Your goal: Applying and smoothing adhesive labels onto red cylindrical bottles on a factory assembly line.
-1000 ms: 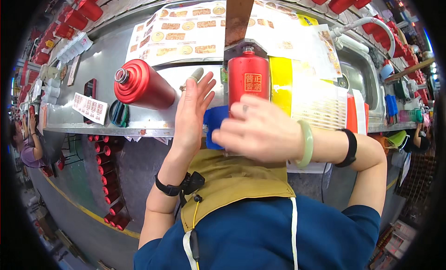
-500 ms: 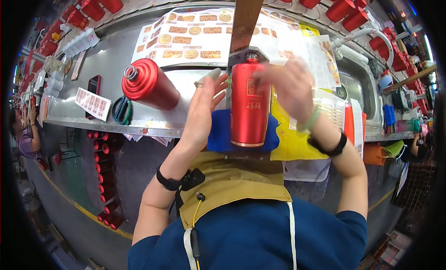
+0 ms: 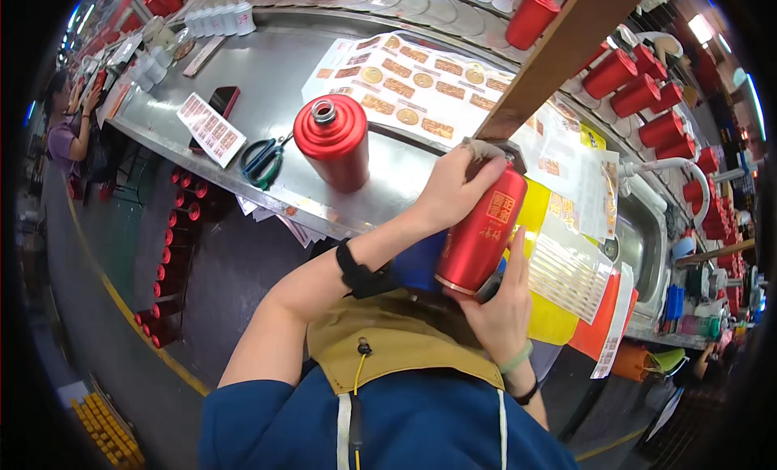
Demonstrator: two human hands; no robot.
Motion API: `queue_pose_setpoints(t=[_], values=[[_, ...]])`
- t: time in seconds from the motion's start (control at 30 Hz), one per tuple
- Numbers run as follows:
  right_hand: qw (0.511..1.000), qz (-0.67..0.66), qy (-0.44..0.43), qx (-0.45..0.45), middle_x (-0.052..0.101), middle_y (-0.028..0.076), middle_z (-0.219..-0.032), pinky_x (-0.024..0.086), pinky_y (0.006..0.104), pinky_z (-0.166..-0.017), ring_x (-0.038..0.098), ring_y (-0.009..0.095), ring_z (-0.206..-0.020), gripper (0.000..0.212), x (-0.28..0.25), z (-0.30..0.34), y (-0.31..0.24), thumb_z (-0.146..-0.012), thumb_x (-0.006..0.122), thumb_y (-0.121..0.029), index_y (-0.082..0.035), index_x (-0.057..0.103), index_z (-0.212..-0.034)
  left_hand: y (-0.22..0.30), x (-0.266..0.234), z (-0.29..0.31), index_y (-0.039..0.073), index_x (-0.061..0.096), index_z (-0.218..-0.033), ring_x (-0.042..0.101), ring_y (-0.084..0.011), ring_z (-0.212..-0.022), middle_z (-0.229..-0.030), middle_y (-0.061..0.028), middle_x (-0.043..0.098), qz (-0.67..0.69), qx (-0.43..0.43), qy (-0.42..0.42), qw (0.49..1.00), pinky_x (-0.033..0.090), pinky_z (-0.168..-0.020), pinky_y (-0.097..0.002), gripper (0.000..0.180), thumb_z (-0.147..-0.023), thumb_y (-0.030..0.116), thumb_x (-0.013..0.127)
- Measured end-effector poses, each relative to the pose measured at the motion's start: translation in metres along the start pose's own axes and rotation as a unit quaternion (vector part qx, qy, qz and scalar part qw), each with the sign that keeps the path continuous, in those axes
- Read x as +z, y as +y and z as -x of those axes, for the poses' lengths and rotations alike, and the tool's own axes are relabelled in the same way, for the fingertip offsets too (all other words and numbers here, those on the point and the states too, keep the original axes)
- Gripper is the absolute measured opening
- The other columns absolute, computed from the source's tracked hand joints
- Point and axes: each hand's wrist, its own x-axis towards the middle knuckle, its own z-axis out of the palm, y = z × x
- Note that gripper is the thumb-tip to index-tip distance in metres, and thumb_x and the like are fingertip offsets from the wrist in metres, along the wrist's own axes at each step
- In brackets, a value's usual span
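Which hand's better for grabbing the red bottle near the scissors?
Probably the left hand: it's nearer that red bottle, which stands to the left. The right hand is farther off, at the base of the held bottle. The left, at its top, would need freeing first.

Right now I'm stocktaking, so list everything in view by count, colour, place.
Held bottle: one, red, centre
Standing bottle: one, red, left of it
Scissors: one pair, blue-green, left
Label sheet: one, white, beside scissors
Slab: one, dark, under label sheet
Printed sheets: several, white, back middle
Sheeting: some, yellow, right
Post: one, brown, beyond held bottle
Sink: one, grey, right
Containers: many, red, back and left
Cups: several, white, back left
Left hand: one, at bottle's top
Right hand: one, at bottle's base
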Motion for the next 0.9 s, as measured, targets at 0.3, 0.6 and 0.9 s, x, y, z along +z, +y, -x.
queue_pose_setpoints(t=[0.3, 0.6, 0.9], values=[[0.929, -0.349, -0.11, 0.062, 0.056, 0.024, -0.141, 0.054, 0.0427, -0.101, 0.064, 0.033, -0.12, 0.125, -0.024, 0.032, 0.016, -0.06, 0.1, -0.028, 0.003, 0.028, -0.157, 0.045, -0.016, 0.041, 0.006, 0.069, -0.113, 0.062, -0.0082, -0.081, -0.089, -0.0035, 0.068, 0.152, -0.061, -0.074, 0.984, 0.052, -0.074, -0.0267, 0.023, -0.094, 0.018, 0.073], [0.68, -0.625, -0.258, 0.283, 0.06, 0.02, -0.139, 0.052, 0.0439, -0.104, 0.064, 0.032, -0.121, 0.096, 0.001, -0.011, -0.121, -0.074, 0.09, -0.027, 0.0, 0.041, -0.153, 0.113, -0.197, 0.178, 0.002, 0.066, -0.129, 0.062, -0.0081, -0.094, -0.104, -0.0022, 0.069, 0.167, -0.084, -0.014, 0.982, 0.051, -0.085, -0.0252, 0.028, -0.104, 0.012, 0.058], [0.9, 0.087, -0.108, -0.413, 0.058, 0.02, -0.13, 0.052, 0.0452, -0.089, 0.063, 0.038, -0.109, 0.059, 0.181, -0.093, -0.208, -0.085, 0.079, -0.024, -0.009, 0.059, -0.138, -0.007, -0.37, 0.4, 0.003, 0.068, -0.107, 0.064, -0.0073, -0.084, -0.092, 0.0005, 0.07, -0.144, -0.175, 0.442, 0.868, 0.05, -0.076, -0.0247, 0.011, -0.101, 0.006, 0.059]])
